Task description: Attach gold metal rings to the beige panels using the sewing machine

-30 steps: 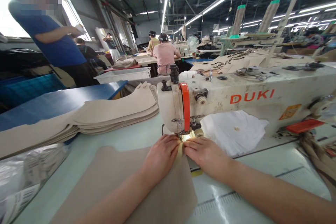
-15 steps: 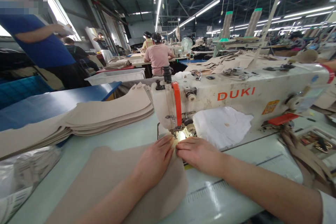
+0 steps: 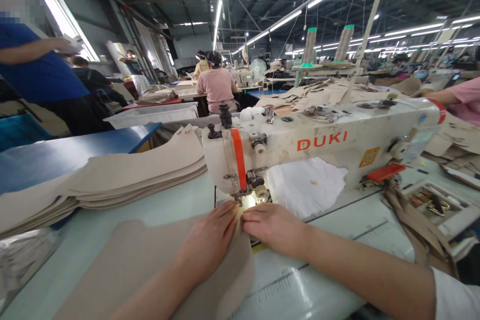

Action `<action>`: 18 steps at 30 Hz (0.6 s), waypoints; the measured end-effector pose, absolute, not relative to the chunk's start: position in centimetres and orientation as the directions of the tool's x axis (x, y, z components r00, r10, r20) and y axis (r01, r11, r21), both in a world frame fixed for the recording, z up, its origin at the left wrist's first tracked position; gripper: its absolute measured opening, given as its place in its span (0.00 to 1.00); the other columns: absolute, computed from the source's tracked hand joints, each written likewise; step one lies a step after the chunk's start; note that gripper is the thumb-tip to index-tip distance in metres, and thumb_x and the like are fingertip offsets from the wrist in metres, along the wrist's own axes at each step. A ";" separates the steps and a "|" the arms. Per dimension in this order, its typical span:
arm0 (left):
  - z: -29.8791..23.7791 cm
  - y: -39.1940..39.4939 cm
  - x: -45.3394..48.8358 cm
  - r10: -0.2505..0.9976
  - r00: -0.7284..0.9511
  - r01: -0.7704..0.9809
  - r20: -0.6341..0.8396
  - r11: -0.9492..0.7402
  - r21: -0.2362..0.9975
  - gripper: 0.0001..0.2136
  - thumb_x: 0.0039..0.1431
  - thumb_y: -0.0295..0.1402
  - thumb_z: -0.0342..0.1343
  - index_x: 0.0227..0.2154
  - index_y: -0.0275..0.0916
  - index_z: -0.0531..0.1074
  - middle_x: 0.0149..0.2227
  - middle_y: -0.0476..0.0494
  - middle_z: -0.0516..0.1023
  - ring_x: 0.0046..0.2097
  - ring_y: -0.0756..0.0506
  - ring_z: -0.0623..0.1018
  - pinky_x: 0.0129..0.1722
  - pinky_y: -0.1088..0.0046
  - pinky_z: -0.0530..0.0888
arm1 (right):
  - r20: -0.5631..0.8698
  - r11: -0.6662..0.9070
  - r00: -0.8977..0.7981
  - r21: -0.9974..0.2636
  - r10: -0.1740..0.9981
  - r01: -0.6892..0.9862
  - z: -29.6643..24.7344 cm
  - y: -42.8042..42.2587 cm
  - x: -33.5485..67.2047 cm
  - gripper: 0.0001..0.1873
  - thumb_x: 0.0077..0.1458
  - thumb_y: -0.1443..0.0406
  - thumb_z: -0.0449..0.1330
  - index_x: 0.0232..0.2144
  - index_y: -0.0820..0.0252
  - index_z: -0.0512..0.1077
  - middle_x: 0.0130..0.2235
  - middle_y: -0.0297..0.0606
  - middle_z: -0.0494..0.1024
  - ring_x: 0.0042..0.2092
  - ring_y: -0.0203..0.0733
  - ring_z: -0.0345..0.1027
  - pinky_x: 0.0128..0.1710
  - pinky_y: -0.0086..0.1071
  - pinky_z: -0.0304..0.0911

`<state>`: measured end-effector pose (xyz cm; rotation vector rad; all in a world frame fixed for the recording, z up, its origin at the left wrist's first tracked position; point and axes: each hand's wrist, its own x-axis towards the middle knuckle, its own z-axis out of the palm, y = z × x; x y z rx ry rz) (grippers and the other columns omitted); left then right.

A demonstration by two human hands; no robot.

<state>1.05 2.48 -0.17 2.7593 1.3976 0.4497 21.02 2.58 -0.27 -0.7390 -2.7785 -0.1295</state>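
Observation:
A beige fabric piece [image 3: 131, 260] lies across the pale green table, its upper edge under the needle area [image 3: 240, 200] of a white sewing machine [image 3: 281, 145]. My left hand [image 3: 208, 237] rests flat on this fabric, fingers stretched toward the needle. Just right of it, my right hand [image 3: 275, 227] has its fingers bent together at the fabric's right edge; the fingertips are partly hidden. A small lamp glows beside the needle, between the machine head and my hands. White cloth [image 3: 307, 185] covers part of the machine's body behind my right hand.
Stacked beige pieces [image 3: 142, 177] lie at the left, beside a blue surface [image 3: 93, 142]. A parts tray [image 3: 438, 205] and fabric strips [image 3: 416, 230] sit at the right. A person in blue [image 3: 33, 70] stands at the left; another in pink [image 3: 217, 85] sits ahead.
The view has shifted slightly right, so the machine and table appear further left. A pink sleeve and an arm now show at the right edge. Both hands keep their places on the fabric.

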 end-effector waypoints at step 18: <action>0.0 2.6 1.3 0.772 0.572 0.778 0.279 -0.618 0.115 0.19 0.65 0.35 0.39 0.49 0.32 0.70 0.52 0.35 0.74 0.53 0.42 0.73 0.54 0.61 0.70 | 0.289 0.867 -0.834 0.026 0.470 0.498 -0.6 2.8 21.0 0.05 0.60 0.67 0.54 0.33 0.63 0.69 0.39 0.38 0.73 0.44 0.40 0.65 0.49 0.32 0.60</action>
